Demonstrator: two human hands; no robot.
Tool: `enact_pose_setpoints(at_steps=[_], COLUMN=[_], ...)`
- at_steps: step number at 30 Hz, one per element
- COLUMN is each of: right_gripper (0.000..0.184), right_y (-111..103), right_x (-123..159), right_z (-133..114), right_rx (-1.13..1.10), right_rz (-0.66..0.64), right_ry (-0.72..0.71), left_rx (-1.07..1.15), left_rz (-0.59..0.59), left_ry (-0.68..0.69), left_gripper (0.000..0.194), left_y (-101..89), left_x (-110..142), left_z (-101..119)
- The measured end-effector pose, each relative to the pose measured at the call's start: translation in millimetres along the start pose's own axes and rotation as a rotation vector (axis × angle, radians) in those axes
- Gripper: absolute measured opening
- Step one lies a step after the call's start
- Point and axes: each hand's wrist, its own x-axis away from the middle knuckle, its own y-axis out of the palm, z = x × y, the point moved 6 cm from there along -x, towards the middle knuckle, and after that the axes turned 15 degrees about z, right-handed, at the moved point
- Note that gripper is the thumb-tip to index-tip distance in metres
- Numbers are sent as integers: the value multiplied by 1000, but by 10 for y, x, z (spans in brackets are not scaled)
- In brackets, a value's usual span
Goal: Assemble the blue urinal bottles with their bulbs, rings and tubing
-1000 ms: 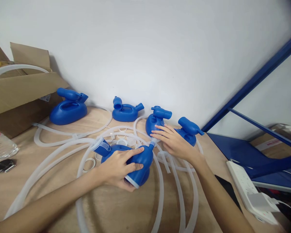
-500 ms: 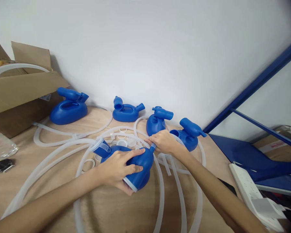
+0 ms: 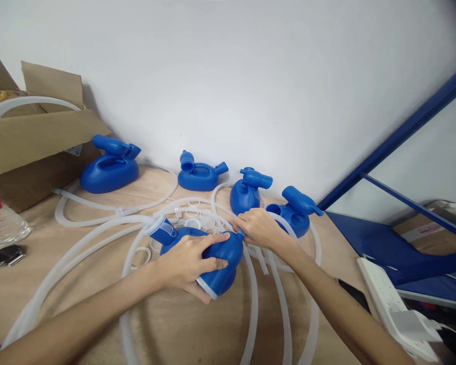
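My left hand [image 3: 190, 262] is wrapped round a blue funnel-shaped plastic piece [image 3: 228, 251] with a pale rim and a narrow spout. Its wide end faces me and its spout points up and right. At that spout my right hand [image 3: 257, 228] is closed round the end of a translucent hose [image 3: 285, 220]; the fingers hide most of the joint. Partly behind the funnel piece lies a blue handled bottle [image 3: 180, 235] with a clear-capped neck [image 3: 163, 229]. Translucent hoses [image 3: 253, 304] loop around both hands.
Several blue bottles [image 3: 110, 175] with funnel pieces stand along the wall. Clear rings [image 3: 140, 257] and caps lie among the hoses. An open cardboard box [image 3: 41, 137], a plastic bottle [image 3: 3, 220] and a black round object [image 3: 5, 255] are left; a power strip [image 3: 383, 289] is right.
My right hand has gone from spread fingers over the spout to a closed grip on the hose end there. My left hand keeps its hold on the funnel piece.
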Motion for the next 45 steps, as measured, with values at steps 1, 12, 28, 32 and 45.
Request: enact_pose_setpoints(at_steps=[1, 12, 28, 32, 45], right_gripper=[25, 36, 53, 53, 45], right_y=[-21, -56, 599, 580, 148], right_x=[4, 906, 621, 598, 458], right_z=[15, 248, -34, 109, 199], right_rx=[-8, -737, -1660, -1592, -1296], right_rz=[13, 554, 310, 228, -94], right_ry=[31, 884, 1091, 1038, 837], left_rx=[-1, -33, 50, 45, 49], left_rz=[-13, 23, 68, 74, 75], left_ry=[-17, -131, -147, -168, -190], left_gripper=[76, 81, 79, 79, 78], left_y=[5, -35, -55, -63, -81], left_x=[-8, -66, -79, -79, -82], left_z=[-2, 32, 19, 3, 8])
